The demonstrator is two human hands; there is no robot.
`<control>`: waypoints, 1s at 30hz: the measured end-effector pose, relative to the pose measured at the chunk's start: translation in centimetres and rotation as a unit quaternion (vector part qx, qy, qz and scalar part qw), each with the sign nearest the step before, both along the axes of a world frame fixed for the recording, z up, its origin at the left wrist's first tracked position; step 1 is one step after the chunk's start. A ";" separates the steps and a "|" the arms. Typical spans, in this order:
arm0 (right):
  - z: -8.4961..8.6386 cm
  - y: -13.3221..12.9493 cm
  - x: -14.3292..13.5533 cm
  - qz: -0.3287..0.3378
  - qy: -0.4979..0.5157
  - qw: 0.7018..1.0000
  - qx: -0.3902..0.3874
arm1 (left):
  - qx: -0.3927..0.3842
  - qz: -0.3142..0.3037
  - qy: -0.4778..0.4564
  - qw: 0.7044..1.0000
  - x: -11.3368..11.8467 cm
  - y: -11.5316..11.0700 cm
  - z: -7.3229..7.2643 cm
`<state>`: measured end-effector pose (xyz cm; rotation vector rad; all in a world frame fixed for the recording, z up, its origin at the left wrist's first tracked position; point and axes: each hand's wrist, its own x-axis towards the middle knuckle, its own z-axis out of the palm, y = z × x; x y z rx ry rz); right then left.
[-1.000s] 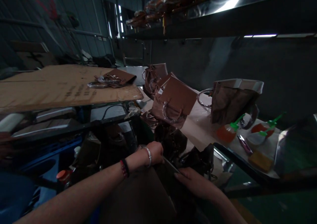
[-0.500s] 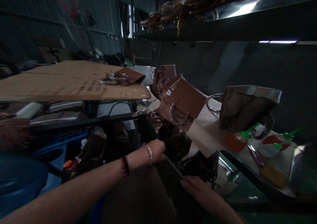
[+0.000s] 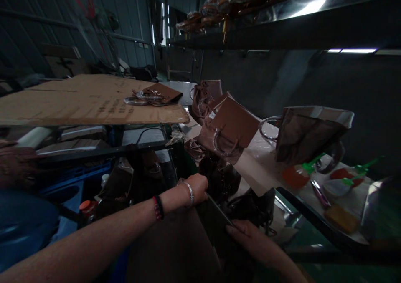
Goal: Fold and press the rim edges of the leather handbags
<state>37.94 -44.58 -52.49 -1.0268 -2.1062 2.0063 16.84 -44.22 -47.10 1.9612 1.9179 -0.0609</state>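
My left hand point(image 3: 198, 188), with a silver bangle on its wrist, is closed on the upper edge of a dark brown handbag point(image 3: 175, 241) low in the view. My right hand point(image 3: 246, 233) grips the same straight edge further down, with the thumb on top. Between the hands the bag's rim runs diagonally; its lower part fades into shadow. Just beyond my hands lie more dark brown bags point(image 3: 250, 208). Behind them a brown handbag point(image 3: 233, 124) with plastic-wrapped handles leans on the bench.
Right on the bench are another bag point(image 3: 313, 132), bottles with green nozzles point(image 3: 297, 176) and a yellow-brown sponge point(image 3: 341, 219). At left a cardboard sheet point(image 3: 72, 101) bears a flat bag. Below it are a blue crate point(image 3: 75, 176) and an orange-capped bottle point(image 3: 88, 208). A shelf point(image 3: 266, 36) hangs overhead.
The view has shifted very slightly, and the scene sits a little higher and further left. Both hands keep their hold on the bag's edge.
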 end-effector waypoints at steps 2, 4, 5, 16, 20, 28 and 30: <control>-0.3 0.0 0.1 -0.002 -0.001 1.000 -0.007 | 0.004 0.002 0.001 1.000 0.1 0.0 -0.1; -0.5 0.0 0.3 -0.001 -0.005 1.000 -0.002 | 0.011 0.000 0.001 1.000 0.2 0.0 -0.2; -0.4 0.0 0.4 0.000 -0.009 1.000 0.006 | 0.016 -0.002 0.001 1.000 0.2 0.0 -0.2; 3.0 1.6 -3.6 0.029 -0.062 0.974 0.216 | 0.050 -0.032 0.022 0.998 -0.4 -0.9 -0.6; 1.7 2.1 -5.9 0.016 -0.054 0.968 0.243 | 0.046 -0.034 0.045 0.997 -0.3 -1.5 -0.3; 0.7 1.9 -5.9 -0.005 -0.030 0.980 0.199 | 0.084 -0.095 0.050 0.991 -1.3 -3.2 1.2; 0.8 1.7 -5.9 0.002 -0.016 0.983 0.183 | 0.071 -0.081 0.058 0.992 -1.6 -3.1 1.3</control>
